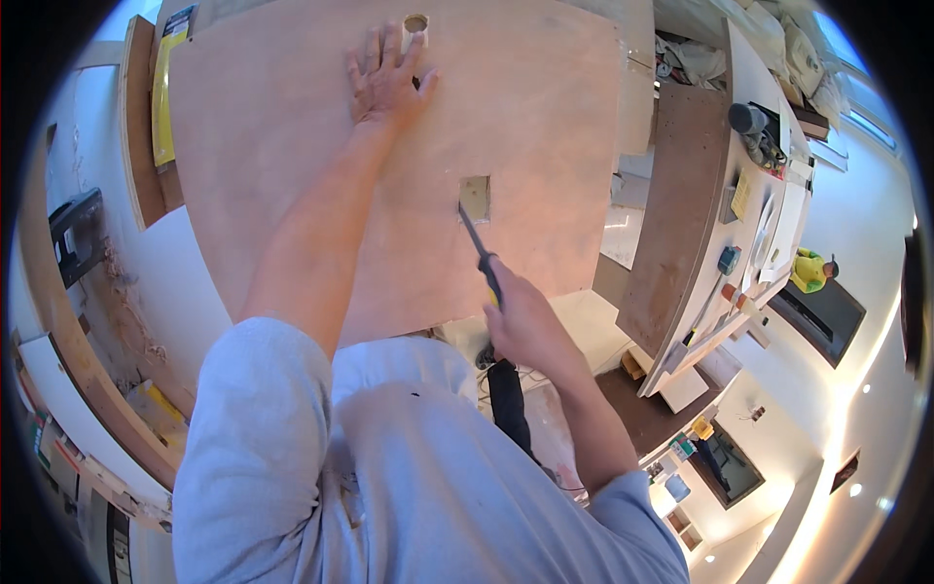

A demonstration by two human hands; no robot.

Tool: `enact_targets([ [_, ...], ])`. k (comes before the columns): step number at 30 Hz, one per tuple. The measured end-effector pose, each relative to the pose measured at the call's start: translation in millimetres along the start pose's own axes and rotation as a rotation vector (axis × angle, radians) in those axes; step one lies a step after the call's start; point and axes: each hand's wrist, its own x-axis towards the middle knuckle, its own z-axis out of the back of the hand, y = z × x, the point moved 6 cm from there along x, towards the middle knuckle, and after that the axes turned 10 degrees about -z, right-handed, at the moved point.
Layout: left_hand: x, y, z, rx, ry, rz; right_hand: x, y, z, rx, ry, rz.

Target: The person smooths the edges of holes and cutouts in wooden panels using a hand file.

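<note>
A large pinkish-brown wooden board (pixel 282 146) spreads out in front of me. My left hand (pixel 387 83) lies flat on its upper part, fingers spread, beside a round-topped cutout (pixel 415 24); a small dark hole (pixel 416 84) shows by the thumb. Lower on the board is a rectangular cutout (pixel 476 199). My right hand (pixel 525 316) is closed round the black and yellow handle of a jab saw (pixel 473 232). Its narrow grey blade points up and left, with the tip at the cutout's left edge. Whether the tip is inside the opening, I cannot tell.
To the right stands a workbench (pixel 671 224) with brushes, a blue pot (pixel 730 259) and other tools on it. A yellow package (pixel 169 92) leans at the left. Far right, a person in a yellow top (pixel 809 271) is visible. A black strap-like item (pixel 508 404) hangs below my right hand.
</note>
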Motion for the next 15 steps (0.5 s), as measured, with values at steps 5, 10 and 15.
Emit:
enact_targets([
  [5, 9, -14, 9, 0.026, 0.0, -0.033, 19, -9, -24, -0.007, -0.121, -0.059],
  [10, -2, -10, 18, 0.053, 0.038, -0.007, -12, -8, 20, -0.045, 0.016, 0.027],
  [15, 7, -26, 23, 0.051, 0.05, -0.003, 27, -6, 3, -0.23, 0.069, -0.048],
])
